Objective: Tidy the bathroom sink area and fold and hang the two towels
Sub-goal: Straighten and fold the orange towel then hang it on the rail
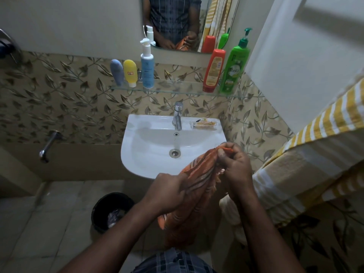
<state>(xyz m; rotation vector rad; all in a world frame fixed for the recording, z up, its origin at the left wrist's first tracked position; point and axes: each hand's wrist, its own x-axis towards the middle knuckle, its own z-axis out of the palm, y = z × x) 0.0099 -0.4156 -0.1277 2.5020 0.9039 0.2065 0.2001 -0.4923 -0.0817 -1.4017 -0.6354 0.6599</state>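
In front of the sink (137, 154), both the left hand (169, 192) and right hand (235, 164) grip the bunched orange towel (199, 174), seemingly by its edge

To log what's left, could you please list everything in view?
orange towel: one, striped, in both hands
yellow towel: one, white-striped, hanging right
sink: one, white, centre
tap: one, chrome, sink rim
packet: one, orange, right of tap
glass shelf: one, clear, above sink
bottles: five, grey-blue, yellow, white-blue, red, green, on shelf
mirror: one, reflective, above shelf
bin: one, black, floor left
left hand: one, grips towel's middle
right hand: one, pinches towel's upper end
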